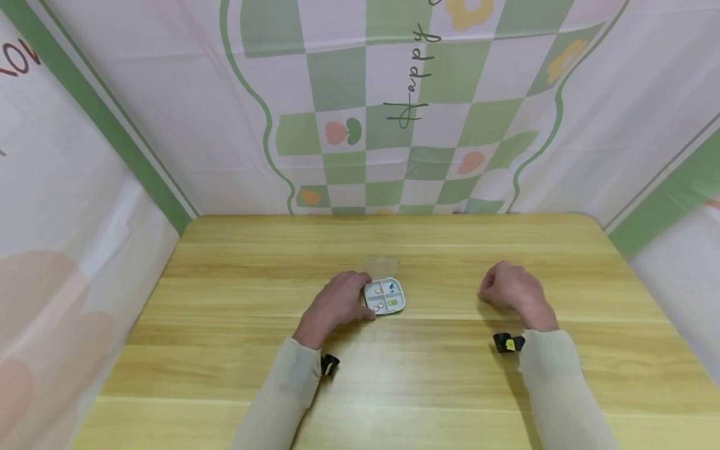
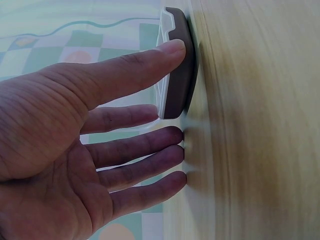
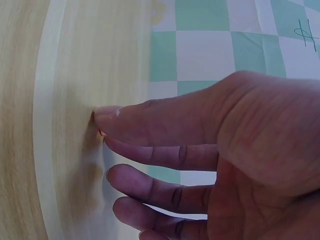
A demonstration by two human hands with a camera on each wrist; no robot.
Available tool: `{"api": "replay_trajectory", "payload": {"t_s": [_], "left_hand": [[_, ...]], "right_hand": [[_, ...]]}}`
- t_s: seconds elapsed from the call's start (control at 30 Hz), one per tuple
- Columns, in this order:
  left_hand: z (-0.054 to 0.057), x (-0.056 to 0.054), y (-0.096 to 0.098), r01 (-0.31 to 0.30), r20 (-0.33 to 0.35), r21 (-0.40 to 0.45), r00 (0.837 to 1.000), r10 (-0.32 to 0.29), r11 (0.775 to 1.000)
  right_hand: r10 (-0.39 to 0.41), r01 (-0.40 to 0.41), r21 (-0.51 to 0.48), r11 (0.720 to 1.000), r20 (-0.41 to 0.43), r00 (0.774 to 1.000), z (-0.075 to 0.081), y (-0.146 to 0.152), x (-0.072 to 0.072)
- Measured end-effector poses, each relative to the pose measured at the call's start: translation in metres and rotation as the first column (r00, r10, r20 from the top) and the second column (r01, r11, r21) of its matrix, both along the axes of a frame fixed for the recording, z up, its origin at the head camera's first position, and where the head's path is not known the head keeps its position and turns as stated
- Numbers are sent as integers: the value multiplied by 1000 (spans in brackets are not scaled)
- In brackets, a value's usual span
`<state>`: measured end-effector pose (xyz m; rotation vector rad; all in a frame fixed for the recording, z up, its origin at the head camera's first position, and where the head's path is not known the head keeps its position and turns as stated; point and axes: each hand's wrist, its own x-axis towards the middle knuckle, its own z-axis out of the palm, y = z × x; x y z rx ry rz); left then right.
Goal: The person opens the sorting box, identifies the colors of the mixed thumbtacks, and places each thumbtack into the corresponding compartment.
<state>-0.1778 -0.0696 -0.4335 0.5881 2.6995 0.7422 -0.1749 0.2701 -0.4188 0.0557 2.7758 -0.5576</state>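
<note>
A small pill case (image 1: 384, 296) with four compartments stands on the table, its clear lid (image 1: 381, 267) swung back behind it. Its compartments hold tiny pieces: an orange one, blue ones, green ones and pale ring-like ones. My left hand (image 1: 340, 299) grips the case at its left side. In the left wrist view the thumb presses the dark side wall of the case (image 2: 181, 75), and the index finger reaches the far side. Well to the right, my right hand (image 1: 513, 289) is low at the tabletop. Its thumb and index fingertip pinch a tiny reddish piece (image 3: 102, 133), mostly hidden.
The wooden table (image 1: 427, 381) reaches back to a printed cloth (image 1: 337, 81) with green and white checks. More cloth hangs at the left and right sides. A black wrist camera (image 1: 508, 342) sits by the right cuff, another (image 1: 329, 364) by the left.
</note>
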Motion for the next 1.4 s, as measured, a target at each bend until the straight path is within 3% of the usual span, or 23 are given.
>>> {"api": "replay_trajectory", "payload": {"t_s": [0.8, 1.4], "left_hand": [[-3, -1, 0, 2, -1, -4, 1000, -2, 1000], [-4, -2, 0, 5, -16, -5, 1000, -5, 1000]], "right_hand": [[9, -8, 20, 1000, -12, 1000, 0, -4, 0], [57, -54, 32, 998, -133, 989, 4, -15, 0]]}}
